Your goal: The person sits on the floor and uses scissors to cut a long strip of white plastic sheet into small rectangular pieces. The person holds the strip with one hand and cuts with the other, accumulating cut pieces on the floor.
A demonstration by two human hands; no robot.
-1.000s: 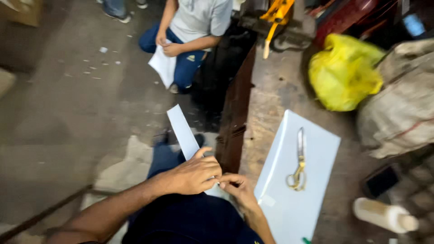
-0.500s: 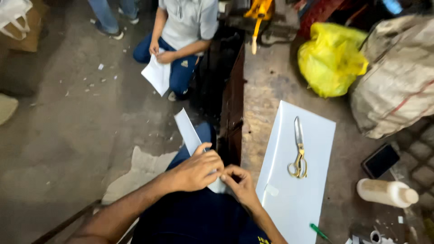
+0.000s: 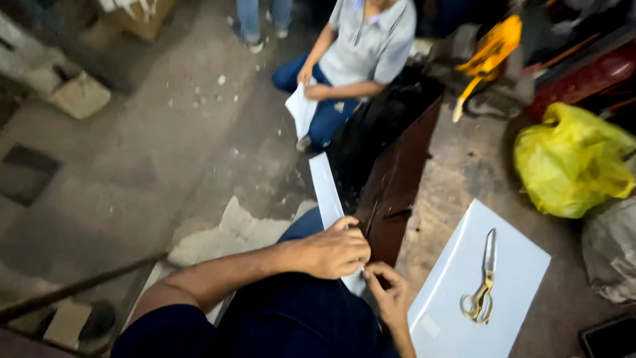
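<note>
A long narrow strip of white paper [image 3: 325,186] runs from my lap away toward the floor. My left hand [image 3: 334,250] presses down on its near part with the fingers curled over it. Just to the right, my right hand [image 3: 389,294] pinches the near end of the same strip. Both hands rest over my dark blue trousers [image 3: 298,318]. To the right, a large white sheet [image 3: 517,265] lies on the rough surface with gold-handled scissors [image 3: 482,284] on top of it, untouched.
A dark brown wooden panel [image 3: 397,179] stands on edge beside my hands. Another person [image 3: 364,46] sits ahead holding a white paper. A yellow plastic bag [image 3: 573,162], a grey sack [image 3: 613,248] and a yellow tool [image 3: 487,56] lie at the right. A cardboard box [image 3: 79,96] sits far left.
The view has shifted, so the scene sits lower and further right. My hands stay together on the strip's near end, the left hand still on top.
</note>
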